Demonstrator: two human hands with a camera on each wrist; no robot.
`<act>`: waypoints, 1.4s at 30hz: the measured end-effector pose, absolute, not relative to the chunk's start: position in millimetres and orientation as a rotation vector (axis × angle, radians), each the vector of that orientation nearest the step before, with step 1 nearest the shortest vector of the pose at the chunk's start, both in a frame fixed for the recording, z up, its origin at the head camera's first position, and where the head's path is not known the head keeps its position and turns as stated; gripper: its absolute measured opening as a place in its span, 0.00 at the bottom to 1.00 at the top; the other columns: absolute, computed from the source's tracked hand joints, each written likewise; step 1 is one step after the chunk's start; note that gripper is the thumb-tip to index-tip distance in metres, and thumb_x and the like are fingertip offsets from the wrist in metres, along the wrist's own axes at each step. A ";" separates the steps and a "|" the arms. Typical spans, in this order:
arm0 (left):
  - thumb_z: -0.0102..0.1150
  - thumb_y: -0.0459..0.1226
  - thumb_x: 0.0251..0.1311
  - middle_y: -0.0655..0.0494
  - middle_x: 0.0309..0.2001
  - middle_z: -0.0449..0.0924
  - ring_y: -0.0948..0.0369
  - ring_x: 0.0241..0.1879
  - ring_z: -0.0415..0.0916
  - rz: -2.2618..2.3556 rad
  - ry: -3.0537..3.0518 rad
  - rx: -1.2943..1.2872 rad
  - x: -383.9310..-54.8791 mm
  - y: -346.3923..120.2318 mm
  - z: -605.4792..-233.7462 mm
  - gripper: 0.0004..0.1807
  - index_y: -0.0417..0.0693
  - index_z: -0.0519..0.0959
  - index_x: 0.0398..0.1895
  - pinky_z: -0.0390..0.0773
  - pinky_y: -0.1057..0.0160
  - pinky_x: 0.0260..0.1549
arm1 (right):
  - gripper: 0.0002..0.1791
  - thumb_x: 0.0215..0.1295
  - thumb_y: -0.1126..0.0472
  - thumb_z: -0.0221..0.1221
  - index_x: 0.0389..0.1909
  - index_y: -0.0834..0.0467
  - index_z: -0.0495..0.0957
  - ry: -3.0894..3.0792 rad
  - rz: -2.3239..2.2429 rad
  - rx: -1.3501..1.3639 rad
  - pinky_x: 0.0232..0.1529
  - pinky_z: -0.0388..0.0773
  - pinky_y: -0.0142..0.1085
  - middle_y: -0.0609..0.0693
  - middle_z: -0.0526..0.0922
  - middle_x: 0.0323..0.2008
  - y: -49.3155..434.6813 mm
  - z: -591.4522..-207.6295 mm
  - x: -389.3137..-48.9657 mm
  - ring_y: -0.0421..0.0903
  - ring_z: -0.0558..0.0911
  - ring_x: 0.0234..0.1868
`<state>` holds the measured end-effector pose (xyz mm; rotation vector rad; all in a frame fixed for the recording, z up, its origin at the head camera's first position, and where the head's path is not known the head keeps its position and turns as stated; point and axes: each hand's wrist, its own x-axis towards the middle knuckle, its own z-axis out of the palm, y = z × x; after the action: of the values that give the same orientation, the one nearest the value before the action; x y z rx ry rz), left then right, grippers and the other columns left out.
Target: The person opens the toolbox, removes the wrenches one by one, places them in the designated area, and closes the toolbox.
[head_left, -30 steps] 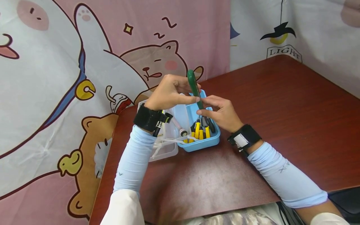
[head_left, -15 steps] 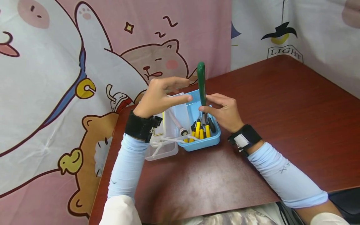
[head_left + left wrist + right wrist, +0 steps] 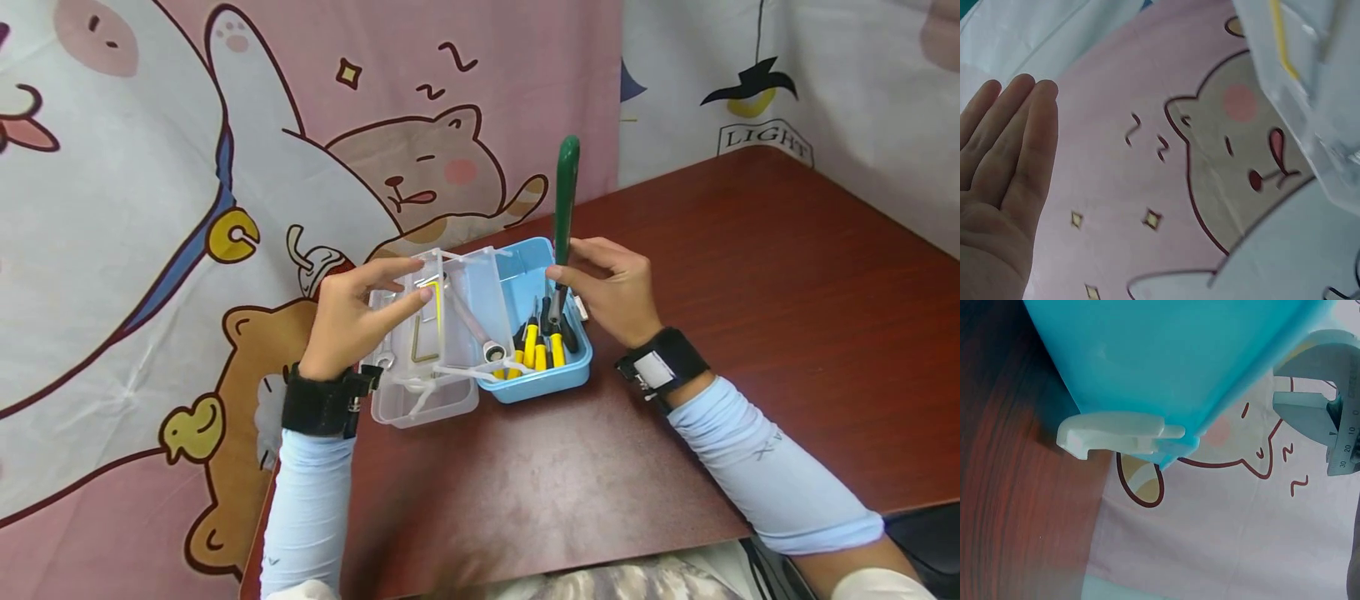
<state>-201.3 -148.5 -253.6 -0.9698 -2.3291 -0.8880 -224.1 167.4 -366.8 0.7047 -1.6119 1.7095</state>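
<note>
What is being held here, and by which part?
The right hand pinches an adjustable wrench by the lower end of its green handle; the left hand holds nothing.

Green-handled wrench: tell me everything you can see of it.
The wrench is adjustable, with a long, smooth green handle, rounded at the end, and a grey, metal-looking head. The right wrist view shows its jaws apart and a numbered scale on the head. It stands nearly upright, head down, above the yellow-handled tools in the blue box. The right hand pinches it near the handle's lower end. Whether its head touches those tools, I can't tell.
</note>
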 end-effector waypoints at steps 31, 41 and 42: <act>0.71 0.28 0.61 0.39 0.46 0.88 0.73 0.45 0.84 -1.077 -2.237 -0.353 -173.2 -221.3 -304.5 0.13 0.34 0.87 0.49 0.78 0.76 0.48 | 0.23 0.51 0.77 0.74 0.50 0.63 0.88 -1.733 1.511 0.439 0.48 0.82 0.31 0.58 0.88 0.37 180.1 -367.6 -228.6 0.35 0.84 0.41; 0.71 0.43 0.65 0.48 0.47 0.89 0.79 0.42 0.82 -0.990 -2.295 -0.125 -193.1 -253.7 -326.2 0.16 0.43 0.89 0.50 0.77 0.78 0.43 | 0.17 0.55 0.73 0.74 0.47 0.65 0.89 -1.704 1.517 0.254 0.37 0.76 0.28 0.60 0.86 0.33 178.0 -354.4 -224.3 0.36 0.82 0.38; 0.70 0.44 0.65 0.48 0.47 0.89 0.79 0.42 0.81 -0.978 -2.305 -0.110 -194.0 -255.6 -327.5 0.16 0.43 0.89 0.50 0.77 0.77 0.44 | 0.16 0.56 0.72 0.74 0.47 0.66 0.89 -1.703 1.526 0.238 0.35 0.76 0.27 0.58 0.86 0.33 177.6 -353.3 -223.5 0.36 0.83 0.36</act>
<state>-194.0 -255.6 -327.5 -0.1102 -2.3051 -0.9778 -223.5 177.6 -353.3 0.2377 -1.7034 1.5261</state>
